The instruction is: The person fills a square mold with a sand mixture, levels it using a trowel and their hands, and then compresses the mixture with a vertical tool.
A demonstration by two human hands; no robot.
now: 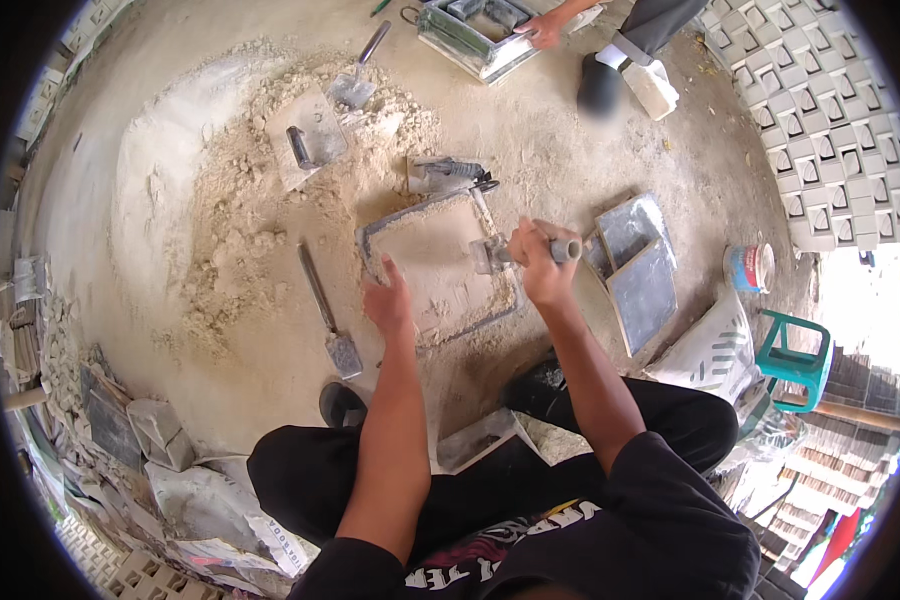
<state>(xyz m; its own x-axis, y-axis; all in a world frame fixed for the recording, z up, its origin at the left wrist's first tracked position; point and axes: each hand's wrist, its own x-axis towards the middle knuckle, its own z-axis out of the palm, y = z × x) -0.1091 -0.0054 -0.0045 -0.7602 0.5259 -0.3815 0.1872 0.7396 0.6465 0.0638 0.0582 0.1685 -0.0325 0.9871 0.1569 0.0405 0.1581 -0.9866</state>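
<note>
A square mould frame [367, 240] lies on the ground before me, filled with pale, sandy material [425, 250]. My left hand [390, 303] is at the frame's left edge, one digit pointing away from me and the other fingers curled over the side. In my closed right hand [540, 262] is a hand tool [488, 256] with a flat, dusty metal head and a thick, round-ended grey handle. Its head is over the right part of the filled mould. Just beyond the frame lies a flat plate with a dark handle [457, 170].
Loose powder heaps [245, 200] spread left, with a float [315, 140] and a small shovel [353, 90] on them. A long-handled trowel [330, 320] lies nearby. Flat panels [645, 295], a bucket [748, 268] and a green stool [795, 362] stand right. Another person's hand [545, 30] touches another mould [480, 35].
</note>
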